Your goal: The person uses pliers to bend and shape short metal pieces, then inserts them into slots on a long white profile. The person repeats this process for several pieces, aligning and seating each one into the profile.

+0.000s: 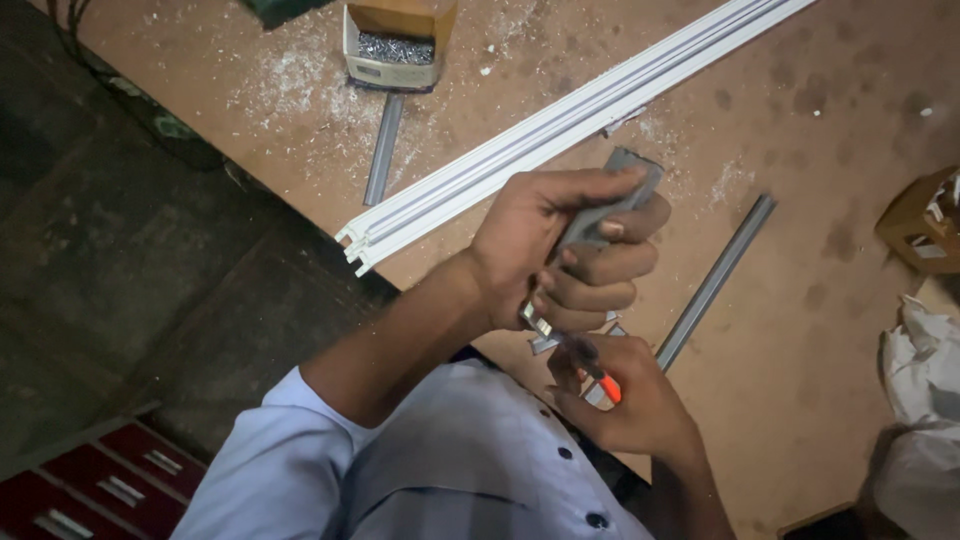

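Note:
My left hand (560,250) is closed around a short grey metal profile piece (612,200), held upright above the brown board tabletop (830,110). Just below it, my right hand (630,405) grips a small tool with an orange-red handle (607,388). The tool's tip points up at the shiny lower end of the metal piece (537,322). Both hands are close together in front of my light blue shirt.
Long white profiles (560,125) lie diagonally across the table. A small open box of screws (395,45) stands at the back, with a grey strip (383,150) below it. Another grey strip (715,280) lies to the right. A cardboard box (925,220) and white bag (920,400) sit far right. Red drawers (90,485) are bottom left.

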Tool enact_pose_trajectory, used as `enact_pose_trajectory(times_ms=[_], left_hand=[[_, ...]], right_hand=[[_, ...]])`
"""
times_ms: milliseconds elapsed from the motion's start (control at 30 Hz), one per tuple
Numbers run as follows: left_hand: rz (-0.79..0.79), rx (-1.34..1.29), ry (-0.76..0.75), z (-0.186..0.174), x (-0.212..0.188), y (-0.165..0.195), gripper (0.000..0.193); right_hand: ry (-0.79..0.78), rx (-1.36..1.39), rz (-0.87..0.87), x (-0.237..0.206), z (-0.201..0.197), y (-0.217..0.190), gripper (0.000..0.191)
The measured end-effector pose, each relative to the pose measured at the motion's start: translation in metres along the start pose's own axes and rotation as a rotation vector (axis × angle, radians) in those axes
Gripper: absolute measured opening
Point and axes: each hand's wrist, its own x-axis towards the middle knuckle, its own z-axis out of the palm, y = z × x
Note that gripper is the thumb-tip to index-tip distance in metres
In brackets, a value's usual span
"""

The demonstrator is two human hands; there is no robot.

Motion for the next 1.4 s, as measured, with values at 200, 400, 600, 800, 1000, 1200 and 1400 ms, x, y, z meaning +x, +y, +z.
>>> enact_pose_trajectory(times_ms=[200, 400, 600, 800, 1000, 1200, 1400], left_hand=[[0.019, 0.058, 0.048, 0.001, 0.001, -0.005, 0.042], [0.006, 0.03, 0.038, 0.001, 0.002, -0.01, 0.042], [0.018, 0.065, 0.051, 0.002, 0.004, -0.01, 0.043], [0.012, 0.07, 0.09, 0.003, 0.005, -0.011, 0.044], [0.016, 0.102, 0.119, 0.005, 0.006, -0.012, 0.043], [0.034, 0.085, 0.093, 0.008, 0.006, -0.011, 0.043], [0.027, 0.091, 0.132, 0.007, 0.005, -0.011, 0.043]], right_hand=[[-0.035, 0.004, 0.055, 0.0, 0.002, -0.011, 0.024], [-0.023, -0.068, -0.037, 0.002, 0.003, -0.017, 0.023], [-0.025, -0.037, 0.032, 0.0, 0.003, -0.017, 0.022], [-0.015, -0.049, 0.028, -0.002, 0.004, -0.013, 0.021], [-0.008, -0.025, 0.031, -0.004, 0.004, -0.009, 0.021], [0.028, 0.044, 0.172, -0.007, 0.006, -0.002, 0.017], [-0.023, 0.108, 0.164, -0.012, 0.008, 0.01, 0.013]])
